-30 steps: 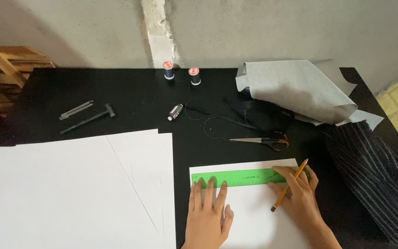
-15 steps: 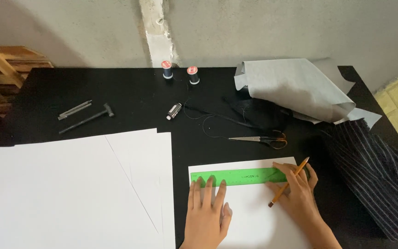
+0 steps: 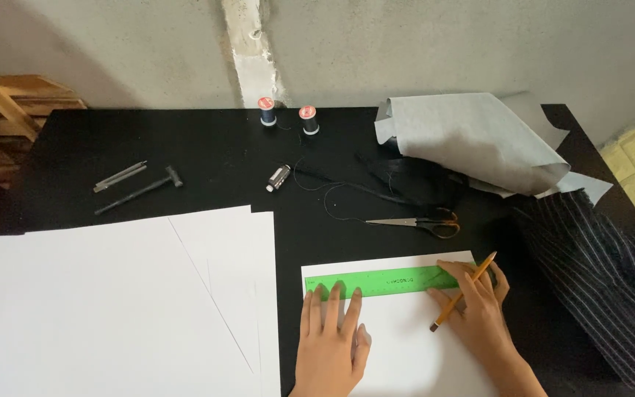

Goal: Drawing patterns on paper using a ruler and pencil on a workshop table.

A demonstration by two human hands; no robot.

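A green plastic ruler [image 3: 384, 281] lies across the top of a small white sheet [image 3: 406, 345] on the black table [image 3: 207, 158]. My left hand [image 3: 330, 340] rests flat on the sheet, its fingertips pressing the ruler's left part. My right hand [image 3: 479, 309] holds a yellow pencil [image 3: 463, 301] and sits at the ruler's right end, touching it. The pencil slants with its tip down toward the paper below the ruler.
Large white sheets [image 3: 104, 301] cover the left front. Scissors [image 3: 417, 222], black thread, a small bobbin [image 3: 278, 177], two thread spools [image 3: 288, 116], and metal tools [image 3: 134, 185] lie behind. Grey fabric [image 3: 472, 140] and striped dark cloth [image 3: 604, 279] sit at right. Wooden slats [image 3: 9, 125] stand at far left.
Both hands stay on the ruler and sheet. The view has shifted slightly; nothing on the table has visibly moved.
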